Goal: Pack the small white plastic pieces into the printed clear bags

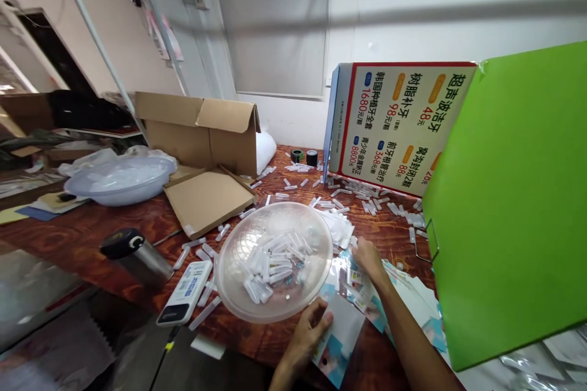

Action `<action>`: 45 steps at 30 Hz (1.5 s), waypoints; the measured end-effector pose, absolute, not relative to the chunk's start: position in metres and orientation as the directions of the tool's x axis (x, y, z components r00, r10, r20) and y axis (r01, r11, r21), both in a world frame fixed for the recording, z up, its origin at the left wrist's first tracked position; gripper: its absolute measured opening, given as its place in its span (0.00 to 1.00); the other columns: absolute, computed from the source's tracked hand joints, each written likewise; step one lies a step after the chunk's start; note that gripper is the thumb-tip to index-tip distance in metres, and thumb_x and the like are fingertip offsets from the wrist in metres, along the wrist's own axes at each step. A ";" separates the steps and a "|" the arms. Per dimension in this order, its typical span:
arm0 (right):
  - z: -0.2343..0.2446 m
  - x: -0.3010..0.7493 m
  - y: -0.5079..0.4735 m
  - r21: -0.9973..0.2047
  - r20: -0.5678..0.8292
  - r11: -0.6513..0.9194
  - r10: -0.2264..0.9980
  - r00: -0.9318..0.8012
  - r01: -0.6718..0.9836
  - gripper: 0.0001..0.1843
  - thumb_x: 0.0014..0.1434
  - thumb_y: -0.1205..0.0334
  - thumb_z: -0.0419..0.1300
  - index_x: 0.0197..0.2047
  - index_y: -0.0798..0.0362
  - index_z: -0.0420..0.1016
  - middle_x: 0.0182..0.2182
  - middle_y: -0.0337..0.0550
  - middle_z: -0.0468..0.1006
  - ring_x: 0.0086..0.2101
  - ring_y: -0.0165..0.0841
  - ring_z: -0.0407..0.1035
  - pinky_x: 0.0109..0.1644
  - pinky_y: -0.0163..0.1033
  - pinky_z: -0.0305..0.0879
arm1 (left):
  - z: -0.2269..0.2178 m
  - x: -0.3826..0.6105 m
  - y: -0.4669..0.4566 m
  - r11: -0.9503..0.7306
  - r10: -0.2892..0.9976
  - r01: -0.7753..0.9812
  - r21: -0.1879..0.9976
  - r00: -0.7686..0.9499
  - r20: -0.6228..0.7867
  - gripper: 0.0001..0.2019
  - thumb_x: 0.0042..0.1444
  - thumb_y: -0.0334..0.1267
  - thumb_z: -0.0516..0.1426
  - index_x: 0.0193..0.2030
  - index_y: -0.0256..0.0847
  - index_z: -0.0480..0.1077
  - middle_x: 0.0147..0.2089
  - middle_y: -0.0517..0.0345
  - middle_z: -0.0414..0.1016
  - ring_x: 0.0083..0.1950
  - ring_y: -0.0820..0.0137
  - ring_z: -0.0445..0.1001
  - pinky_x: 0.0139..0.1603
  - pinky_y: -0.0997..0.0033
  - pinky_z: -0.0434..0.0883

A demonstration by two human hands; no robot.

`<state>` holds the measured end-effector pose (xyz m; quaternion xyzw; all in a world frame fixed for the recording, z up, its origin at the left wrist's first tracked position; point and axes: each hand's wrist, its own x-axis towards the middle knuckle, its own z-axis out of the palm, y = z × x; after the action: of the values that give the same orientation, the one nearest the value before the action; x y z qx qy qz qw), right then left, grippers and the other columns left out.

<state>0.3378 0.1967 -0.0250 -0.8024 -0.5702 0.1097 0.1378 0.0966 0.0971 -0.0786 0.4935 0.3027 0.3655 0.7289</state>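
Note:
My left hand (308,330) is at the near edge of the table, its thumb and fingers closed on a blue-and-white printed card (342,333). Farther up, my right hand (367,256) has its fingers drawn together at the edge of a pile of small white slips (337,229). What those fingers hold, if anything, is too small to make out. Left of both hands stands a translucent plastic basin (229,256) with many clear plastic tubes (277,266) in it. More blue printed cards (413,293) lie beneath and to the right of my right forearm.
On the left are a power bank (186,293) with a cable, a steel flask (137,256), and an open cardboard box (206,198). A green board (509,208) and a printed sign (394,128) stand at the right. Loose tubes (371,204) and tape rolls (312,157) lie behind.

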 end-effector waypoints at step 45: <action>-0.009 0.333 0.003 -0.992 -0.070 -0.079 0.993 0.097 0.093 0.19 0.58 0.47 0.63 0.44 0.53 0.75 0.38 0.42 0.77 0.37 0.36 0.70 0.44 0.40 0.67 | -0.027 0.104 0.078 0.119 0.573 0.212 0.970 0.783 -0.242 0.23 0.45 0.48 0.70 0.41 0.36 0.70 0.33 0.61 0.72 0.32 0.72 0.68 0.32 0.76 0.62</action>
<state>0.3329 0.0035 -0.0092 -0.5649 -0.4806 0.4697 0.4789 0.1042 0.0782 -0.0273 0.6504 0.3020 0.1318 0.6844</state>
